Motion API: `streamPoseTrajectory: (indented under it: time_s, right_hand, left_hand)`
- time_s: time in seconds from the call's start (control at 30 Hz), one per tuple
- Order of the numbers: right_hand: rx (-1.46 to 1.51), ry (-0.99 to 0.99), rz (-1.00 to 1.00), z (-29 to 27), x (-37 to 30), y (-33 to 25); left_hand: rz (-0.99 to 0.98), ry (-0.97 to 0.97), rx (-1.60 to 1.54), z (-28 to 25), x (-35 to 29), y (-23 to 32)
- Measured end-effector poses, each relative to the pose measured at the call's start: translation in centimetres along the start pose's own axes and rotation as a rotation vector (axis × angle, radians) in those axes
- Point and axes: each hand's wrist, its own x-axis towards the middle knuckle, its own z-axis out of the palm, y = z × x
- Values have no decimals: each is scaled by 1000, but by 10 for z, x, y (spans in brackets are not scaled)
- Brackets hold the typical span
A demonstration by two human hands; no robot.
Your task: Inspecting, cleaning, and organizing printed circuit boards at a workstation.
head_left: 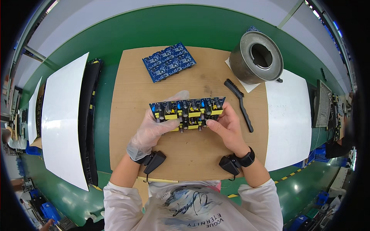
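Both my hands grip a circuit board panel (189, 111) between them, its component side facing me, with yellow transformers, dark capacitors and small blue parts in rows. My left hand (148, 129), in a clear plastic glove, is closed on the panel's left end, the thumb lying across the front. Bare, my right hand (227, 129) pinches the right end with its thumb at the lower right corner. The panel is held tilted above the brown board; fingers behind it are partly hidden. A black brush (240, 104) with dark bristles lies to the right of my right hand.
Blue circuit boards (169, 61) lie at the far middle of the brown work board (208, 154). A round metal pot (246, 57) with a holed top stands at the far right on white paper. White sheets (63, 123) flank both sides, the left one beside stacked black trays (89, 127).
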Motion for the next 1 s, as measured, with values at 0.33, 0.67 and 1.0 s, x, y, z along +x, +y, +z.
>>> streamPoseTrajectory:
  time_s: [0.33, 0.67, 1.0]
  right_hand:
    - [-24, -1, -13, -1, 0, 1]
    - [-34, -14, -21, -1, 0, 4]
    - [225, 15, 134, -4, 1, -1]
  left_hand:
    - [-12, 4, -12, 0, 1, 1]
    - [-39, 11, -43, -2, 1, 2]
    - [-46, -102, -206, 5, 6, 7]
